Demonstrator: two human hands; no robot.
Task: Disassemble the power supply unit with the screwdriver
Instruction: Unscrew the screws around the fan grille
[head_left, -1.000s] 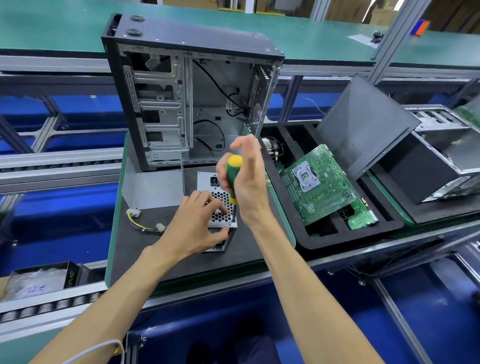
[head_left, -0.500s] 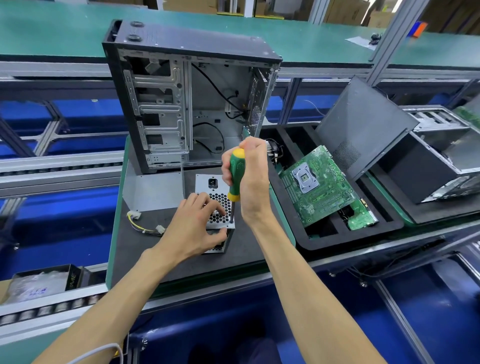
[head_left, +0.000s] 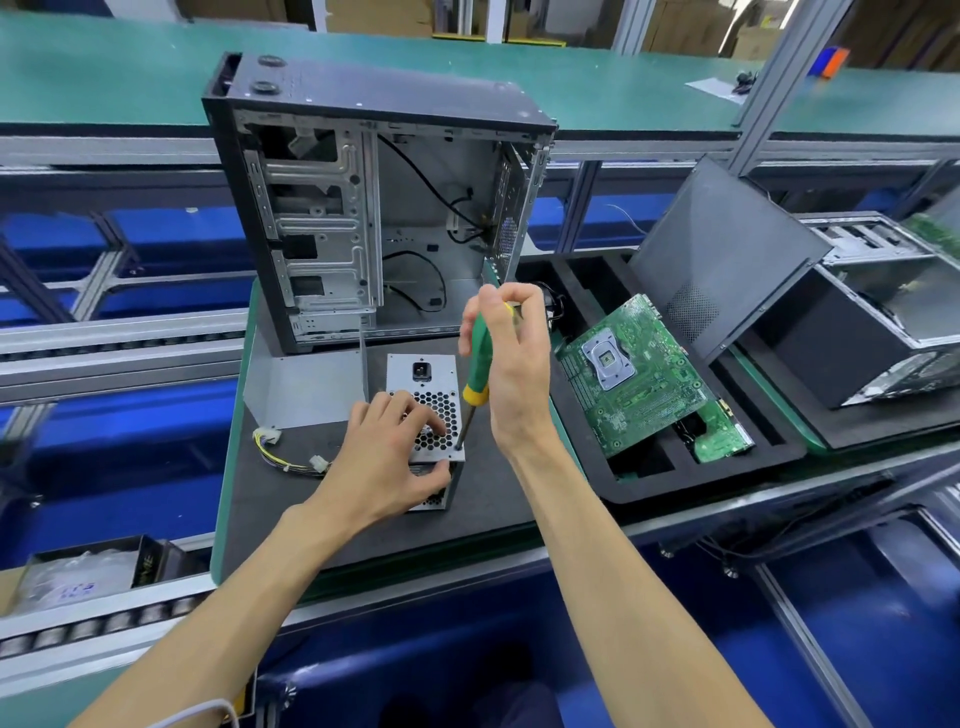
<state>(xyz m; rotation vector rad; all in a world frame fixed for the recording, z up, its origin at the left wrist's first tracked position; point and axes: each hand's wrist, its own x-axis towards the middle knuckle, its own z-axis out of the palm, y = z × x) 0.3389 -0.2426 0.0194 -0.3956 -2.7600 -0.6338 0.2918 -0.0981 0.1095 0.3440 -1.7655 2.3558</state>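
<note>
The power supply unit (head_left: 427, 410), a stiff, likely weighty metal box, sits under the left hand (head_left: 387, 460), which clamps its near edge, while the right hand (head_left: 511, 371) grips the screwdriver (head_left: 475, 382) at its corner screw.

right hand (head_left: 511, 364) regripped higher, screwdriver (head_left: 475, 376) tilted (slightly)

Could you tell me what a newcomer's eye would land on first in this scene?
Probably the green and yellow screwdriver at the centre, gripped by the right hand with its tip on the near right corner of the power supply unit, which the left hand holds on the dark mat. Behind stands the gutted computer case, open towards the camera. To the right, a green motherboard lies tilted in a black foam tray.
</note>
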